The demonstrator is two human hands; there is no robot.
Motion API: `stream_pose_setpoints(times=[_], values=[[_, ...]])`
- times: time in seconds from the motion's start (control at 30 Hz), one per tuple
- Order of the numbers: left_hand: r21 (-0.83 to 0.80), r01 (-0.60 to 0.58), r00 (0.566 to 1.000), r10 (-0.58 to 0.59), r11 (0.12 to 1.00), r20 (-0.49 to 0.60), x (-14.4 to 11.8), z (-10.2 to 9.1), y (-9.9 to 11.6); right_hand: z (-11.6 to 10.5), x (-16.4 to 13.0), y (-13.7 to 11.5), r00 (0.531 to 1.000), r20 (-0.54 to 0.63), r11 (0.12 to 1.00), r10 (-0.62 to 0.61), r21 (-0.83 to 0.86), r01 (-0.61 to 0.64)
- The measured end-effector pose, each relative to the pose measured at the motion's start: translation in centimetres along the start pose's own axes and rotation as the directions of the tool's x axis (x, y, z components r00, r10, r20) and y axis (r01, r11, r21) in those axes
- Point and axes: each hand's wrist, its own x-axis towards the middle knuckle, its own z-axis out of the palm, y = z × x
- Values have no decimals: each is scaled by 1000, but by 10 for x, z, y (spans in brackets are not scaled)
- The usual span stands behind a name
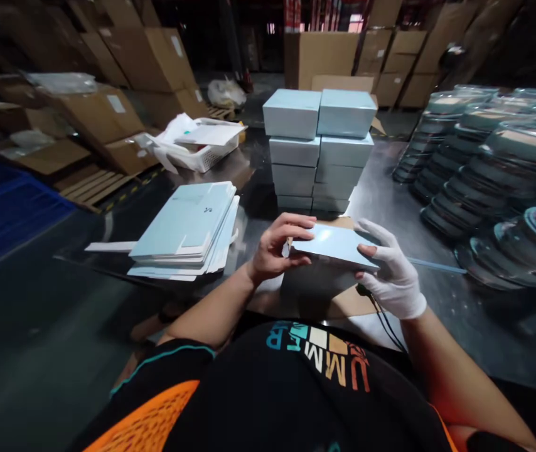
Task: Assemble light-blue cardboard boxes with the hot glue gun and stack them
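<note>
We hold a pale blue flat card piece [334,245] between both hands — thin, glossy, catching a spot of light near its middle. It sits nearly level, tilted slightly toward us, just above a brown cardboard sheet — in front of our chest.

We cannot see the underside of the pale blue flat cardboard sheet [331,245], nor how far it is folded; the bare left hand [275,251] covers its near left corner and the white-gloved right hand [390,273] covers its right edge. The stacks of dark round trays under clear lids [494,163] run off the right edge, their contents too blurred to tell. The lowest of the stacked pale blue closed boxes [319,147] sit partly behind the hands. Small dark print on the pile of flat pale blue sheets [187,229] is unreadable. The background brown cartons [122,113] blur into darkness.
</note>
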Motion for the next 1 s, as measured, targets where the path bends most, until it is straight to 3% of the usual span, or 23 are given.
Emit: stream_pose_setpoints(times=[0.1,0.37,0.47,0.53,0.6,0.7,0.77,1.0], values=[[72,-24,989,13,997,147,7,-10,2,7,0,-6,999,40,1000,-17,-2,18],[92,-54,997,48,994,65,3,1,2,2,10,-16,995,89,998,-37,-47,41],[79,63,998,-60,995,-35,-4,7,-1,1,6,-19,996,70,994,-59,-84,64],[2,187,976,-186,982,-115,-8,10,-2,2,-1,-17,998,43,994,-50,-98,54],[-96,352,928,-361,931,-95,-12,12,1,4,-7,-15,1000,-7,998,-13,-61,13],[-121,570,817,-576,813,-18,-16,16,13,5,-11,-13,993,-105,999,48,18,-46],[-86,600,795,-604,796,-46,-14,18,23,3,-8,-16,990,-123,998,65,-12,-67],[39,548,834,-541,836,-111,-2,23,37,1,-2,-32,956,-242,983,166,-35,-180]])
